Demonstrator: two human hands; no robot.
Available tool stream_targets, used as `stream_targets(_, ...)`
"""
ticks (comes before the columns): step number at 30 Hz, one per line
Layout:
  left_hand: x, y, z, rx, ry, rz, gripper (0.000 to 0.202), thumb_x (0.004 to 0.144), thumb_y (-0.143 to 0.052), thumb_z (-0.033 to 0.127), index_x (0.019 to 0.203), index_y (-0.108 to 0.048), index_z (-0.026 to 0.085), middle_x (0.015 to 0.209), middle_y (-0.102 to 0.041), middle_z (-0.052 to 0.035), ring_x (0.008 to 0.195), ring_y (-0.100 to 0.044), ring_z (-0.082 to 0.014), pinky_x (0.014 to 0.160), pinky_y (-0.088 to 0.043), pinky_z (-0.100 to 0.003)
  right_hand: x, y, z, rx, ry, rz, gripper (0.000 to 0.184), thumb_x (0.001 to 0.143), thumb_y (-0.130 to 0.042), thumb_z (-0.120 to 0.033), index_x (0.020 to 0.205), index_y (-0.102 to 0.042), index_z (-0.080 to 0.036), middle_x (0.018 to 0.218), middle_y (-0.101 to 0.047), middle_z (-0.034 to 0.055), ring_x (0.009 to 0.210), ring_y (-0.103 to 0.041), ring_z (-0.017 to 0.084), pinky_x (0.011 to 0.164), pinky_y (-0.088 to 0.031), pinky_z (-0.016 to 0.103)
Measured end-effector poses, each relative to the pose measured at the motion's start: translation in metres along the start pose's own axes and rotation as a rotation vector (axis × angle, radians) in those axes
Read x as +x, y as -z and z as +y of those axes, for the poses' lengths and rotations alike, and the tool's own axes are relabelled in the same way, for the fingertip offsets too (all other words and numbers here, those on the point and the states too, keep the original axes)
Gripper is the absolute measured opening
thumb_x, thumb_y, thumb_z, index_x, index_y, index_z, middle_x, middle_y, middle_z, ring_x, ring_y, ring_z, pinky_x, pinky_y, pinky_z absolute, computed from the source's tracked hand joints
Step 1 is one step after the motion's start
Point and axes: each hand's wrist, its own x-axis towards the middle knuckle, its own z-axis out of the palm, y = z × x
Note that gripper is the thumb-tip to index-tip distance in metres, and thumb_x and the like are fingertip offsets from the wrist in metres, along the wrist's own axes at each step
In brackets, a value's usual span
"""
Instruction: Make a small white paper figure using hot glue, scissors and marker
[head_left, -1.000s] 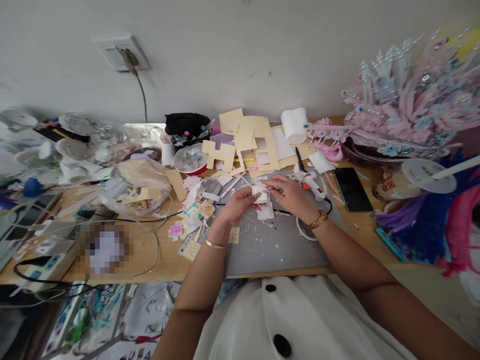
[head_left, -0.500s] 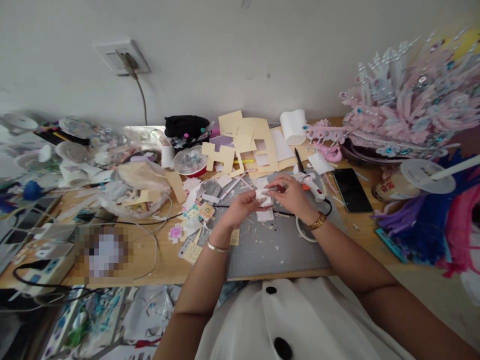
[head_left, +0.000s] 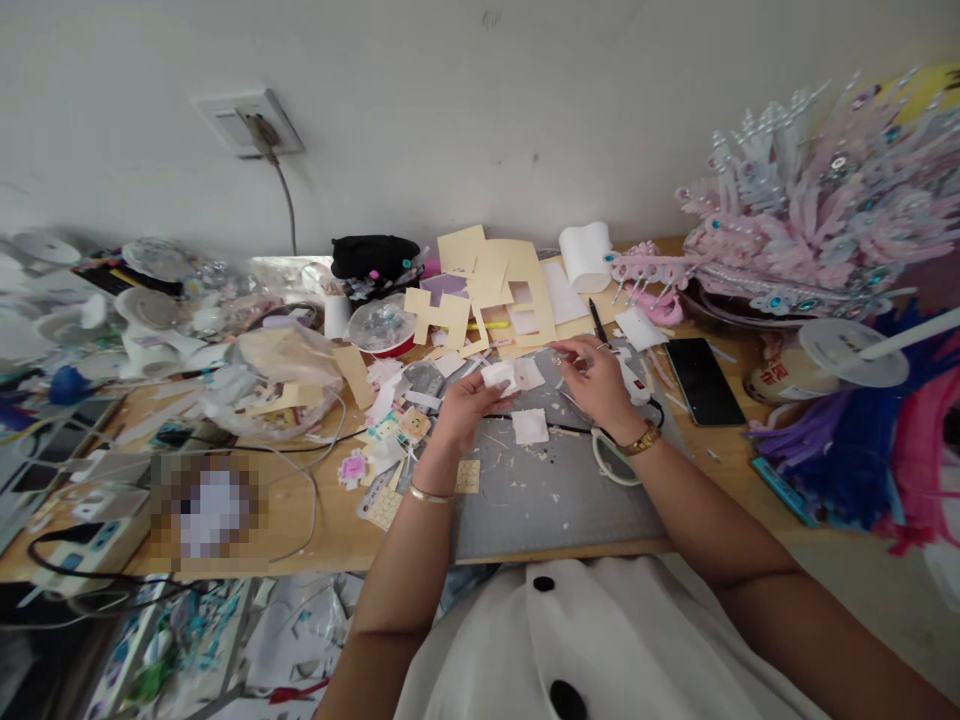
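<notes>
**A:** Largest items first, with counts?

**B:** One wooden worktop point(head_left: 315, 530), cluttered from end to end. One pink and silver feathered headdress point(head_left: 817, 230) at its right end. One grey cutting mat point(head_left: 555, 500) at the front edge, directly before the person.

**A:** Middle sizes?

**B:** One heap of cream card cut-outs point(head_left: 499, 285) against the wall, behind the mat. One lidded drink cup point(head_left: 810, 370) below the headdress. One black phone point(head_left: 701, 378), lying flat just right of the mat. One white roll point(head_left: 586, 253), standing beside the card heap.

**A:** Hands?

**B:** Two, both over the far end of the mat and a little apart. The left hand point(head_left: 465, 405) holds one small white piece point(head_left: 498, 376) pinched at its fingertips, raised above the mat. The right hand point(head_left: 600, 385) has its fingers drawn close together; I cannot tell whether they grip anything.

**A:** Smallest?

**B:** Two white paper squares on the mat: one point(head_left: 530, 426) below and between the hands, the other point(head_left: 529, 372) just right of the held piece. One wristband on each wrist.
</notes>
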Motion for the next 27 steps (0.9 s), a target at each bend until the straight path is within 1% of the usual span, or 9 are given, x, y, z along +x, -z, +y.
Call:
stream_targets(3, 0.004, 0.011, 0.005, -0.03, -0.036, 0.105, 0.04, 0.056, -0.087, 0.033, 0.089, -0.072, 0.015, 0.094, -0.076, -0.0064, 0.086, -0.073, -0.0223, 0.08, -0.057, -0.033, 0.003, 0.003, 0.001, -0.157, 0.05, -0.033, 0.026, 0.083, -0.056, -0.012, 0.102, -0.071, -0.02, 0.103, -0.066, 0.0094, 0.089, -0.061, 0.023, 0.083, -0.052, 0.039)
stream_targets(5, 0.006, 0.017, 0.007, -0.038, -0.057, 0.149, 0.04, 0.058, -0.086, 0.033, 0.091, -0.072, 0.014, 0.096, -0.076, -0.007, 0.088, -0.072, -0.0224, 0.079, -0.057, -0.033, 0.004, 0.005, 0.0, -0.276, 0.103, -0.078, 0.024, 0.082, -0.058, -0.011, 0.1, -0.072, -0.02, 0.103, -0.066, 0.0104, 0.1, -0.059, 0.027, 0.093, -0.048, 0.045)
stream_targets(7, 0.007, 0.021, 0.008, -0.044, -0.074, 0.173, 0.04, 0.059, -0.085, 0.033, 0.092, -0.072, 0.015, 0.097, -0.076, -0.0077, 0.089, -0.072, -0.0227, 0.078, -0.058, -0.032, 0.004, 0.006, -0.002, -0.368, 0.143, -0.133, 0.023, 0.083, -0.059, -0.01, 0.099, -0.073, -0.02, 0.103, -0.067, 0.0108, 0.103, -0.056, 0.03, 0.096, -0.044, 0.048)
stream_targets(12, 0.009, 0.025, 0.008, -0.064, -0.082, 0.19, 0.038, 0.06, -0.084, 0.031, 0.093, -0.072, 0.015, 0.096, -0.076, -0.0078, 0.088, -0.072, -0.0219, 0.075, -0.058, -0.03, 0.011, 0.002, -0.007, -0.505, 0.181, -0.297, 0.019, 0.083, -0.064, -0.008, 0.096, -0.075, -0.017, 0.099, -0.069, 0.0117, 0.099, -0.056, 0.03, 0.092, -0.044, 0.045)
stream_targets(18, 0.008, 0.017, 0.005, -0.05, -0.043, 0.125, 0.04, 0.055, -0.087, 0.029, 0.089, -0.071, 0.015, 0.092, -0.075, -0.005, 0.084, -0.072, -0.0199, 0.071, -0.056, -0.027, 0.038, -0.026, -0.013, -0.655, 0.177, -0.541, 0.02, 0.075, -0.08, -0.012, 0.095, -0.076, -0.012, 0.101, -0.07, 0.0189, 0.103, -0.057, 0.034, 0.093, -0.043, 0.044)
stream_targets(21, 0.009, 0.014, 0.003, -0.029, -0.035, 0.115, 0.039, 0.055, -0.087, 0.03, 0.087, -0.071, 0.016, 0.091, -0.075, -0.0044, 0.083, -0.072, -0.0196, 0.071, -0.056, -0.027, 0.05, -0.035, -0.013, -0.659, 0.147, -0.575, 0.021, 0.065, -0.089, -0.013, 0.082, -0.076, -0.013, 0.095, -0.07, 0.0193, 0.1, -0.06, 0.034, 0.089, -0.044, 0.042)
stream_targets(23, 0.01, 0.014, 0.001, -0.022, -0.037, 0.117, 0.04, 0.054, -0.088, 0.031, 0.086, -0.071, 0.015, 0.089, -0.075, -0.0044, 0.081, -0.071, -0.019, 0.071, -0.056, -0.028, 0.054, -0.033, -0.012, -0.652, 0.127, -0.573, 0.022, 0.061, -0.09, -0.012, 0.075, -0.075, -0.014, 0.091, -0.071, 0.0177, 0.096, -0.062, 0.032, 0.084, -0.045, 0.039)
stream_targets(25, 0.011, 0.015, 0.0, -0.023, -0.036, 0.114, 0.042, 0.052, -0.089, 0.032, 0.087, -0.072, 0.015, 0.089, -0.075, -0.0045, 0.081, -0.071, -0.0191, 0.072, -0.056, -0.029, 0.055, -0.025, -0.013, -0.64, 0.1, -0.569, 0.018, 0.064, -0.088, -0.011, 0.075, -0.074, -0.016, 0.086, -0.073, 0.0138, 0.09, -0.064, 0.029, 0.077, -0.046, 0.035)
stream_targets(27, 0.011, 0.014, -0.001, -0.026, -0.028, 0.102, 0.044, 0.052, -0.089, 0.033, 0.089, -0.073, 0.015, 0.089, -0.076, -0.0051, 0.082, -0.071, -0.0199, 0.074, -0.056, -0.03, 0.053, -0.013, -0.016, -0.622, 0.069, -0.562, 0.012, 0.072, -0.082, -0.014, 0.08, -0.075, -0.019, 0.082, -0.074, 0.0084, 0.081, -0.066, 0.024, 0.07, -0.045, 0.031)
